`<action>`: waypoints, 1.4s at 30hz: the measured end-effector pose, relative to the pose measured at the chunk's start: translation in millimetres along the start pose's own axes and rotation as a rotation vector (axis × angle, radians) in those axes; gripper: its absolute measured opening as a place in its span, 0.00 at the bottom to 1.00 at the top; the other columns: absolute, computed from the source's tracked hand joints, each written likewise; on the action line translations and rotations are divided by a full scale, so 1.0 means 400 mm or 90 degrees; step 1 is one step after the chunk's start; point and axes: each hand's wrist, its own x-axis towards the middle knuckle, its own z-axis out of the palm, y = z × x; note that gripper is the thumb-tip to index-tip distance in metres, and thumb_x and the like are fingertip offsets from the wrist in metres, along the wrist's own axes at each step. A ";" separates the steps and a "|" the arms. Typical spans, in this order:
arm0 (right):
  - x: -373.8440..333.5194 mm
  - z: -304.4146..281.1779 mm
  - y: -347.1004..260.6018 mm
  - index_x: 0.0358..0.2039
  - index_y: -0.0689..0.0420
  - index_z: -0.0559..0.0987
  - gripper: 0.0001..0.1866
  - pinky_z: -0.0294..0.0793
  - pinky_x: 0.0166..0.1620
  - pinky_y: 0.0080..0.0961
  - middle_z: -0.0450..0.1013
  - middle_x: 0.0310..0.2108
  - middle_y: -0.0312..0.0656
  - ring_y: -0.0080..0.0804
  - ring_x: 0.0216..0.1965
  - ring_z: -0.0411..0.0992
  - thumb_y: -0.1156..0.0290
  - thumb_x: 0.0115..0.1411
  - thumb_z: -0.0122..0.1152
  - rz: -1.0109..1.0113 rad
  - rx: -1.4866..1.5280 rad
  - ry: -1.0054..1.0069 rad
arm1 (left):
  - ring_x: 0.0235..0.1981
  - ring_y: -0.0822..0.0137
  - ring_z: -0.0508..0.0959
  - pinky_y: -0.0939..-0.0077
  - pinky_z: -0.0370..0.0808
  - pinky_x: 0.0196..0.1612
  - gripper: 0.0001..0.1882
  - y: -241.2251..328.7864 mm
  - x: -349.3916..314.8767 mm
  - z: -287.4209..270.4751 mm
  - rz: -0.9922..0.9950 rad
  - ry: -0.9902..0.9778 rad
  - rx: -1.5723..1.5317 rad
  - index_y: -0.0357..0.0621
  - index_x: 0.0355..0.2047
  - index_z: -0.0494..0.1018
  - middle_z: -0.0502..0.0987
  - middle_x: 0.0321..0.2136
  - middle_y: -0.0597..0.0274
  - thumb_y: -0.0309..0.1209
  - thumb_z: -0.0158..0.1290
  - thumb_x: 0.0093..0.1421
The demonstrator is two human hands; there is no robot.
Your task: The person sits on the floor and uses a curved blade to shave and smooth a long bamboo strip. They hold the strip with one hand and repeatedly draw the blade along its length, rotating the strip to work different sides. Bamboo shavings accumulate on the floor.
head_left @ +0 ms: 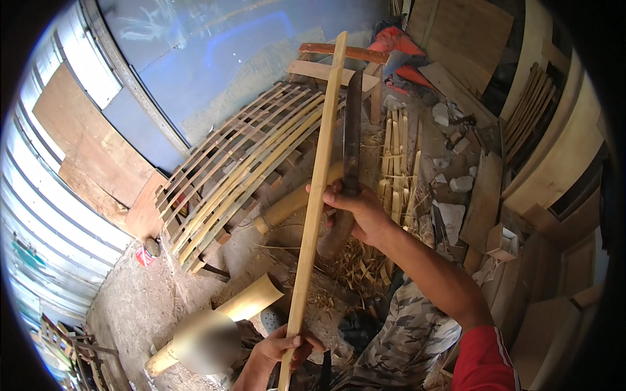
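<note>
A long, pale yellow bamboo strip (315, 189) stands slanted in front of me, running from the lower edge up past a wooden bench. My left hand (285, 350) is closed around its lower part. Higher up, my right hand (357, 212) grips a machete (352, 130) by its thick brown handle, the dark blade pointing up beside the strip. The fingers of that hand also reach the strip, with the thumb near its edge. Camouflage trousers (417, 322) cover my legs below, and bamboo shavings (362, 267) lie under the handle.
A curved slatted bamboo panel (241, 173) rests on blocks at the left. Cut bamboo poles (251, 298) lie on the dusty floor. Several split strips (396, 156) form a bundle at the right, alongside rubble (462, 184) and boards. The wooden bench (339, 73) stands at the back.
</note>
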 end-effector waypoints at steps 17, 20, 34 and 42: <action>-0.004 -0.028 0.018 0.37 0.53 0.68 0.07 0.82 0.43 0.37 0.78 0.48 0.50 0.39 0.47 0.78 0.79 0.63 0.54 -0.001 -0.009 -0.061 | 0.19 0.70 0.74 0.80 0.70 0.19 0.23 0.009 0.084 0.057 0.105 0.209 0.023 0.41 0.45 0.67 0.72 0.27 0.59 0.51 0.47 0.68; -0.010 -0.018 0.014 0.37 0.53 0.68 0.05 0.83 0.44 0.37 0.77 0.50 0.50 0.41 0.50 0.77 0.77 0.65 0.54 0.003 -0.030 -0.055 | 0.18 0.71 0.73 0.81 0.69 0.19 0.19 0.017 0.092 0.071 0.127 0.223 0.063 0.42 0.43 0.66 0.71 0.24 0.60 0.47 0.48 0.69; -0.010 -0.002 0.018 0.57 0.61 0.69 0.22 0.79 0.53 0.46 0.70 0.58 0.52 0.45 0.56 0.72 0.70 0.64 0.58 0.014 -0.085 -0.057 | 0.21 0.70 0.76 0.76 0.73 0.25 0.14 0.015 0.091 0.087 0.132 0.345 0.165 0.43 0.43 0.66 0.75 0.23 0.58 0.41 0.45 0.71; -0.003 -0.014 -0.002 0.40 0.53 0.73 0.04 0.78 0.54 0.49 0.69 0.58 0.53 0.48 0.57 0.71 0.74 0.65 0.56 -0.012 -0.054 -0.030 | 0.25 0.62 0.79 0.71 0.77 0.31 0.16 -0.029 0.071 0.049 0.042 0.245 0.046 0.36 0.43 0.68 0.78 0.27 0.50 0.39 0.42 0.69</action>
